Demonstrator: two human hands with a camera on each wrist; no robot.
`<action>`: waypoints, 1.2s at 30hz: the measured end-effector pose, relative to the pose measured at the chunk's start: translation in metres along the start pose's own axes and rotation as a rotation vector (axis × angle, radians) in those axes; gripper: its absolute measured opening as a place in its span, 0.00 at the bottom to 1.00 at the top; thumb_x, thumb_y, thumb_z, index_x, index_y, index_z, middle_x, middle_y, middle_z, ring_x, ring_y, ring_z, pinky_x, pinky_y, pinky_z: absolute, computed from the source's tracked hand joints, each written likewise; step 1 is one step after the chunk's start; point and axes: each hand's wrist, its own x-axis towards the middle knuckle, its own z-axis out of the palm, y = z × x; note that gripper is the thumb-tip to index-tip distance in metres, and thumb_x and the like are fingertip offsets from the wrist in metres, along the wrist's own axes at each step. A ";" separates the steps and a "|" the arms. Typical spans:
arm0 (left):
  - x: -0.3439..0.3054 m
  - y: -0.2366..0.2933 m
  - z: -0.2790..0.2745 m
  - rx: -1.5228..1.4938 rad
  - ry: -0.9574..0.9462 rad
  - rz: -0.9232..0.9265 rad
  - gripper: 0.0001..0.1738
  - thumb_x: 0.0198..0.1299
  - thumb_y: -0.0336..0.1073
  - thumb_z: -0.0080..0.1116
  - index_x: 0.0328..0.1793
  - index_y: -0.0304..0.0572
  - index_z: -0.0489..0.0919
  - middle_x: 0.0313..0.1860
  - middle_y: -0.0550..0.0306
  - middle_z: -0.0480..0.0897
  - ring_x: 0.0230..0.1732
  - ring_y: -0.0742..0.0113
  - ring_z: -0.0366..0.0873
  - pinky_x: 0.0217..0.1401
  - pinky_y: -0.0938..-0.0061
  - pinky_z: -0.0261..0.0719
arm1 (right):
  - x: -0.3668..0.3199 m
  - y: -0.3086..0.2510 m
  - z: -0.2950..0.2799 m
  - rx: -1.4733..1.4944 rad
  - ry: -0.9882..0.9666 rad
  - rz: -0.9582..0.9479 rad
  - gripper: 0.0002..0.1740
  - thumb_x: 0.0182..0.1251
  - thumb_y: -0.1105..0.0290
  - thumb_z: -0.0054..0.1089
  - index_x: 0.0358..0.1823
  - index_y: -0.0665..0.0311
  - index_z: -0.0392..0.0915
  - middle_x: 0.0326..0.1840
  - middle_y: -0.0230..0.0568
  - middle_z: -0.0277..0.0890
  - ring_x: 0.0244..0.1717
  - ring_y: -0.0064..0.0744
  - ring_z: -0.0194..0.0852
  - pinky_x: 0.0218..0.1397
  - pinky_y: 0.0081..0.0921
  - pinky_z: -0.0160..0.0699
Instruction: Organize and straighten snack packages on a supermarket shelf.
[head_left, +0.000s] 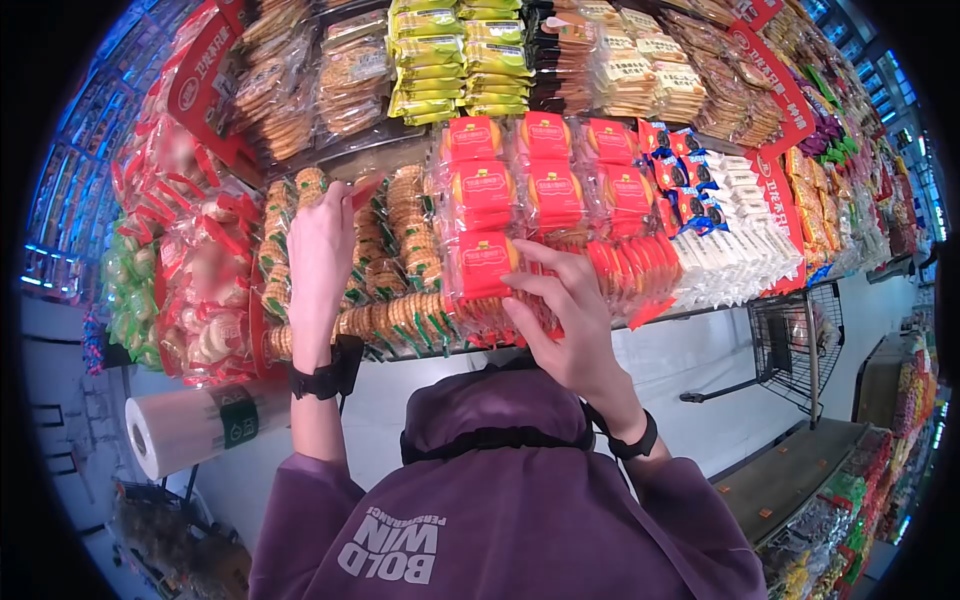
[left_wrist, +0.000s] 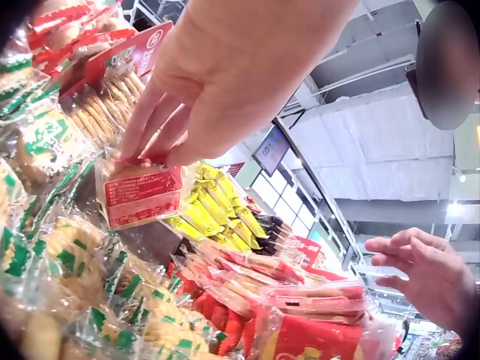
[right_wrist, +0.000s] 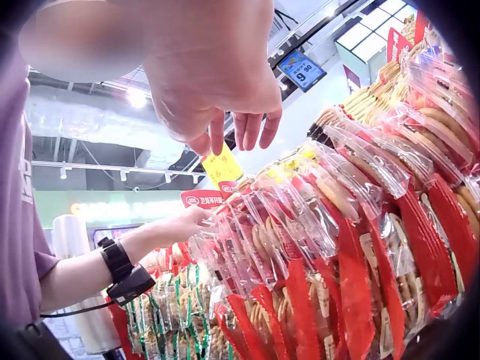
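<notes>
My left hand pinches a clear packet with a red label by its top edge. In the head view most of that packet is hidden behind the hand. It is above the rows of round biscuits in green-marked wrappers. My right hand is over the front of the red-labelled packets, its fingers loosely bent and apart with nothing between them. In the right wrist view this hand hangs above the tightly packed red and clear packets.
Yellow packets and blue-and-red packets fill rows farther back. Bags with red trim stand at the left. A plastic bag roll sticks out below the shelf's left front. A wire cart stands at the right.
</notes>
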 end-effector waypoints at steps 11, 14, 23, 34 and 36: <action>-0.055 0.090 -0.042 -0.364 0.313 0.341 0.17 0.50 0.17 0.64 0.48 0.27 0.80 0.51 0.39 0.83 0.50 0.47 0.85 0.47 0.66 0.86 | 0.004 -0.027 0.005 0.761 -0.187 0.489 0.30 0.69 0.72 0.59 0.70 0.67 0.61 0.58 0.47 0.77 0.55 0.31 0.77 0.57 0.29 0.75; -0.070 0.109 -0.033 -0.435 0.237 0.520 0.19 0.47 0.20 0.67 0.49 0.27 0.82 0.52 0.38 0.83 0.55 0.43 0.82 0.50 0.64 0.85 | -0.003 -0.020 0.005 0.840 -0.100 0.522 0.33 0.71 0.73 0.57 0.74 0.67 0.53 0.59 0.47 0.76 0.56 0.29 0.76 0.58 0.27 0.75; -0.079 0.130 -0.027 -0.649 0.253 0.338 0.21 0.42 0.24 0.74 0.45 0.34 0.82 0.52 0.41 0.83 0.55 0.45 0.82 0.56 0.63 0.80 | 0.002 0.000 -0.016 0.900 0.092 0.601 0.24 0.73 0.75 0.53 0.67 0.69 0.60 0.49 0.41 0.80 0.44 0.19 0.76 0.48 0.19 0.76; -0.036 0.178 -0.013 -1.105 0.089 0.010 0.13 0.49 0.18 0.70 0.43 0.31 0.86 0.41 0.50 0.87 0.39 0.68 0.83 0.45 0.76 0.80 | -0.012 0.047 -0.050 0.812 0.138 0.504 0.16 0.69 0.79 0.58 0.56 0.68 0.69 0.46 0.36 0.78 0.41 0.18 0.76 0.43 0.19 0.77; -0.029 0.193 -0.011 -1.005 0.139 0.097 0.11 0.49 0.18 0.70 0.40 0.31 0.87 0.39 0.50 0.88 0.38 0.67 0.83 0.44 0.75 0.79 | -0.013 0.057 -0.058 0.818 0.088 0.503 0.18 0.69 0.78 0.59 0.57 0.68 0.68 0.47 0.36 0.78 0.45 0.20 0.77 0.45 0.20 0.78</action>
